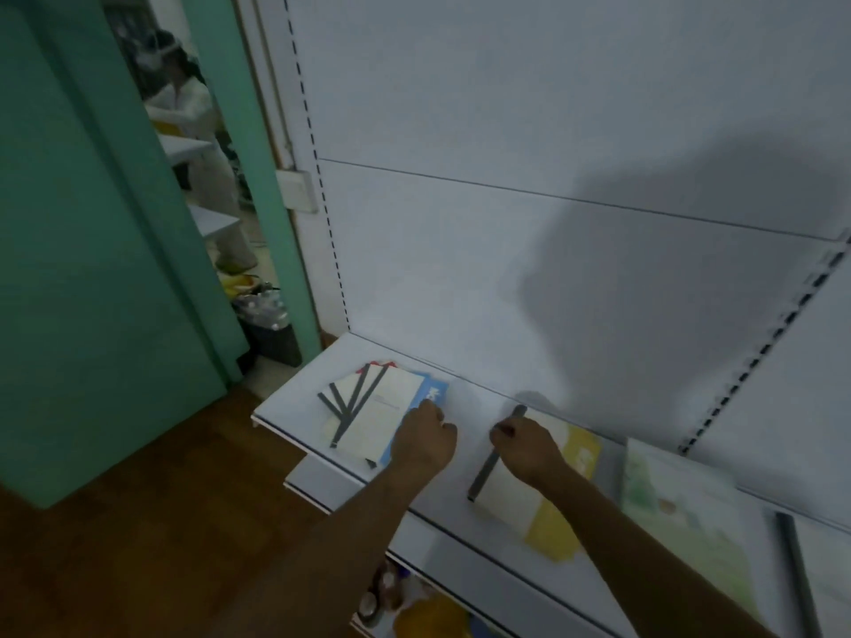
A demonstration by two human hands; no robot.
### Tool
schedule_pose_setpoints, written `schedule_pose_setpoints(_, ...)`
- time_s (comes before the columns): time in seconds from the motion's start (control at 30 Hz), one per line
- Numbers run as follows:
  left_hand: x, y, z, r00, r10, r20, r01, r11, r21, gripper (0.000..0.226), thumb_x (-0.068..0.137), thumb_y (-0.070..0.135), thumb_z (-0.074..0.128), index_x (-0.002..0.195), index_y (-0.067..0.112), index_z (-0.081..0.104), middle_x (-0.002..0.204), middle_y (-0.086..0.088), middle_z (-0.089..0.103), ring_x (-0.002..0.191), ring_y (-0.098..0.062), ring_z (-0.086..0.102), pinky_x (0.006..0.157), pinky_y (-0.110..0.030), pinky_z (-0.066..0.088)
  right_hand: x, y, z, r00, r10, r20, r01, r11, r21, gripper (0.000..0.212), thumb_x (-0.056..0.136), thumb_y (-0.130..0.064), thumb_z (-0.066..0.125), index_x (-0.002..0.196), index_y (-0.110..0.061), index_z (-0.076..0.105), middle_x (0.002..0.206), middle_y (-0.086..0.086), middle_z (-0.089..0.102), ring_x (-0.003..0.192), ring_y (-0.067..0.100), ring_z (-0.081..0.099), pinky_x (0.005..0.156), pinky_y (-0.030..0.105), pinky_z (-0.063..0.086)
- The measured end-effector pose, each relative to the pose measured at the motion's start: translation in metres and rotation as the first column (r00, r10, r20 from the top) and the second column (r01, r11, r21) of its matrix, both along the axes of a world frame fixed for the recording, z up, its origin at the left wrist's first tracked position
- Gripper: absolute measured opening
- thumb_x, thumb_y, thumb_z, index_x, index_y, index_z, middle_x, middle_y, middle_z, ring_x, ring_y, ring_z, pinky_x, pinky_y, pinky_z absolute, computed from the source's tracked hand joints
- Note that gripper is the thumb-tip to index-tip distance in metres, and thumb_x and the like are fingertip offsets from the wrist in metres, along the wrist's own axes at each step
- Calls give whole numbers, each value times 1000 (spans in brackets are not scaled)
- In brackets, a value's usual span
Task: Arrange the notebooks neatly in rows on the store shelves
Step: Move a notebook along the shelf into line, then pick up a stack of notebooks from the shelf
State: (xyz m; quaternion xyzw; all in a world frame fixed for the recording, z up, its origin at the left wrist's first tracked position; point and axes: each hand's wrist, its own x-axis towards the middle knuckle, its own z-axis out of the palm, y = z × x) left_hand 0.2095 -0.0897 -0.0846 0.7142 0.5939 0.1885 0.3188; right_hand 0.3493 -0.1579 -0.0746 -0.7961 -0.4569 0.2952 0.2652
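A fanned stack of cream notebooks with dark spines (368,414) lies at the left end of the white shelf (285,414), over a blue-covered one (433,393). My left hand (423,442) grips the right edge of this stack. A cream and yellow notebook (548,508) with a dark spine lies to the right. My right hand (527,448) holds its upper left part, fingers curled at the spine. A pale green notebook (681,508) lies further right.
The white back panel (506,246) rises behind the shelf. A green wall (92,269) and wooden floor (138,522) are on the left. A person stands in the far gap. Items sit on a lower shelf (414,605). A dark strip (792,559) lies at the right.
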Motion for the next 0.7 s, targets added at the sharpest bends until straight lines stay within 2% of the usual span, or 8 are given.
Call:
schedule_pose_setpoints(0.1,-52,41,-6,998,42,-52,-42,999,-15,35,90,28,56,119,9,53,120,-12,59,110,-26,58,87,-32,49,-49,40,-7,997,-37,-72,34,999,-41,32,93,-31,52,104,-4,65,103,12,69,95,26,65,88,38,52)
schedule_pose_setpoints(0.2,-98,75,-16,988,49,-145,-50,999,-1,45,89,27,55,128,6,48,129,-14,55,119,-28,53,95,-37,49,-93,70,-14,1000,-2,10,3,992,-125,36,98,-30,42,115,-2,56,112,13,63,104,28,61,83,31,49)
schedule_pose_setpoints(0.27,-120,95,-26,979,22,-200,-27,999,-21,53,88,28,55,133,2,45,131,-16,53,118,-30,53,95,-39,50,-112,85,-25,999,-50,2,50,990,-133,36,94,-29,47,120,-5,50,118,13,62,102,28,61,81,30,51)
schedule_pose_setpoints(0.37,-135,111,-40,985,-80,-154,62,991,-116,47,88,29,57,126,2,53,123,-16,60,108,-27,60,91,-35,53,-134,94,-38,986,-166,7,165,972,-167,47,90,-27,54,128,-2,41,120,17,58,104,31,60,83,35,52)
schedule_pose_setpoints(0.47,-138,114,-45,978,-145,-149,125,983,-134,53,90,32,58,131,0,47,127,-18,53,113,-28,57,92,-33,49,-149,95,-40,962,-270,-38,256,943,-211,61,89,-24,58,137,-3,28,127,18,53,111,32,57,88,38,51)
schedule_pose_setpoints(0.6,-140,113,-50,980,-176,-92,160,974,-160,55,88,27,63,130,1,42,127,-17,54,114,-28,57,91,-35,49,-145,91,-45,941,-331,-74,306,922,-237,56,88,-26,60,132,-6,32,123,15,56,107,31,60,87,41,54)
schedule_pose_setpoints(0.7,-140,110,-50,978,-200,-62,186,967,-176,49,86,25,66,124,1,46,123,-16,57,111,-27,59,88,-34,51,-140,85,-48,937,-339,-88,311,921,-236,48,85,-26,60,126,-8,43,115,14,61,97,29,62,69,35,57)
